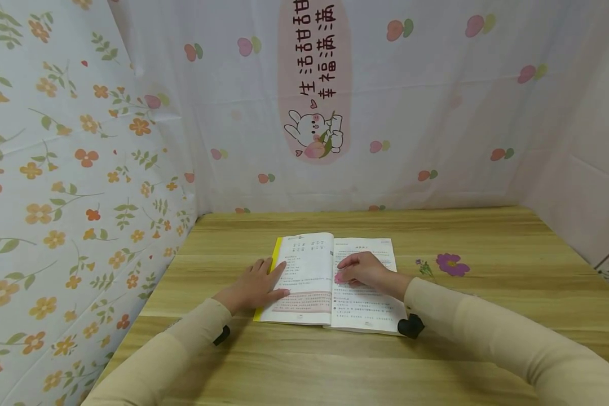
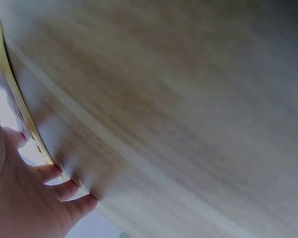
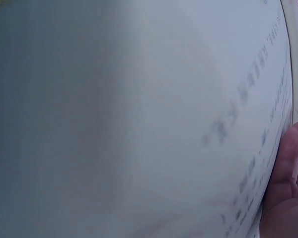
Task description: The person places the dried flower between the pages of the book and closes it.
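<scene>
An open book (image 1: 304, 270) with printed pages and a yellow cover edge lies flat on the wooden table. My left hand (image 1: 256, 286) rests over its left edge, fingers spread, thumb on the left page. In the left wrist view, fingertips (image 2: 84, 206) of that hand reach past the yellow edge onto the wood. Above the right page, close to the fold, my right hand (image 1: 367, 269) pinches a small pink flower (image 1: 339, 278) with thumb and fingers. The hand hides part of the flower. Only a sliver of the right hand (image 3: 288, 178) shows in the right wrist view.
Right of the book, a purple flat flower (image 1: 453, 264) lies on the table (image 1: 304, 366), with a small green-stemmed sprig (image 1: 424, 267) beside it. Patterned cloth (image 1: 411, 101) hangs behind the table, and a floral cloth (image 1: 71, 197) hangs at the left.
</scene>
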Demonstrator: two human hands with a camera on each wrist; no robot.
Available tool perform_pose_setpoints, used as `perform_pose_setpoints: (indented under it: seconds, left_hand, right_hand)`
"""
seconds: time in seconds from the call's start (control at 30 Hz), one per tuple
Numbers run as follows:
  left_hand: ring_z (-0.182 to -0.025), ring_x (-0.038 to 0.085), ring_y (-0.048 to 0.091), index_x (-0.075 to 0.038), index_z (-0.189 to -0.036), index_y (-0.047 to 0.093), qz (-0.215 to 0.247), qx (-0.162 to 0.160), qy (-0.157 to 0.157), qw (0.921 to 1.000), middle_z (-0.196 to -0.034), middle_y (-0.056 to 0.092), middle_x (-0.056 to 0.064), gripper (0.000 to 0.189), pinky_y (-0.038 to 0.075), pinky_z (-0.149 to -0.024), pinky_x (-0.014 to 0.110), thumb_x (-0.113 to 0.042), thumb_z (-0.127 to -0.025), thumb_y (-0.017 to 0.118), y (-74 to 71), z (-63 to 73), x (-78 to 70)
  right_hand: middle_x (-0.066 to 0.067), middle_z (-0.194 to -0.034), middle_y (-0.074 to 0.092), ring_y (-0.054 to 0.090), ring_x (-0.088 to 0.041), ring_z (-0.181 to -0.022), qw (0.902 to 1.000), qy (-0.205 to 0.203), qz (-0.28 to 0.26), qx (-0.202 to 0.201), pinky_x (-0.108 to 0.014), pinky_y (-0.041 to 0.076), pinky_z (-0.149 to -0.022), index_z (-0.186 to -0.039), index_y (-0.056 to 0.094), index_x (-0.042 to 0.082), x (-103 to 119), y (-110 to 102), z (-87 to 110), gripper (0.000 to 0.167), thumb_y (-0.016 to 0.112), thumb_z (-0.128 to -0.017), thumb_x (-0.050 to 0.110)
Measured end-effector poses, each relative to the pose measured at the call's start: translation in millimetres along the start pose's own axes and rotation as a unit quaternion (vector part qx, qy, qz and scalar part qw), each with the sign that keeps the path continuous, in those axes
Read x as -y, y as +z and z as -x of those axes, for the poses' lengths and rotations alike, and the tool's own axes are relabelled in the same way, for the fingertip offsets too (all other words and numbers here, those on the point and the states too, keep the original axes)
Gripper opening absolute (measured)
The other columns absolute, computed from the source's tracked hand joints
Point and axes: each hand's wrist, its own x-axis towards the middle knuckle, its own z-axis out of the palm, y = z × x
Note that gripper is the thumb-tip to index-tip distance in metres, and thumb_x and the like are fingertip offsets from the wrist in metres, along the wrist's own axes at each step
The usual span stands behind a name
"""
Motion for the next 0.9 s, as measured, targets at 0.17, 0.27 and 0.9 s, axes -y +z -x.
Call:
perform_pose_setpoints:
  seconds: [0.17, 0.27, 0.9]
  left_hand:
    - [-0.133, 0.042, 0.032, -0.011, -0.155, 0.025, -0.004, -0.002, 0.002, 1.0000, -0.148, 0.029, 0.026, 0.078, 0.032, -0.105, 0.054, -0.061, -0.097, 0.041, -0.5, 0.3, -0.5]
    - [-0.133, 0.041, 0.032, -0.012, -0.155, 0.025, -0.005, 0.000, 0.001, 1.0000, -0.148, 0.030, 0.026, 0.078, 0.032, -0.105, 0.054, -0.061, -0.097, 0.042, -0.1, 0.0, -0.7]
    - [-0.133, 0.042, 0.032, -0.011, -0.155, 0.026, 0.001, 0.005, 0.003, 1.0000, -0.147, 0.030, 0.027, 0.077, 0.032, -0.104, 0.054, -0.059, -0.097, 0.043, -0.6, -0.4, -1.9]
  right_hand:
    - [-0.004, -0.080, 0.068, 0.059, -0.013, -0.067, 0.9992, -0.012, 0.034, -0.019, -0.026, 0.050, -0.058, -0.097, 0.068, 0.003, 2, 4, 0.9, 0.023, 0.080, -0.078, 0.008]
    - [-0.004, -0.079, 0.066, 0.057, -0.013, -0.065, 0.9977, -0.029, 0.057, -0.022, -0.025, 0.048, -0.056, -0.097, 0.068, 0.002, 3, 6, 2.0, 0.020, 0.078, -0.080, 0.005]
    - [-0.011, -0.104, 0.066, 0.060, -0.028, -0.099, 0.9468, -0.181, 0.264, -0.036, -0.044, 0.047, -0.089, -0.111, 0.066, -0.002, 14, -48, 5.5, 0.027, 0.071, -0.090, 0.015]
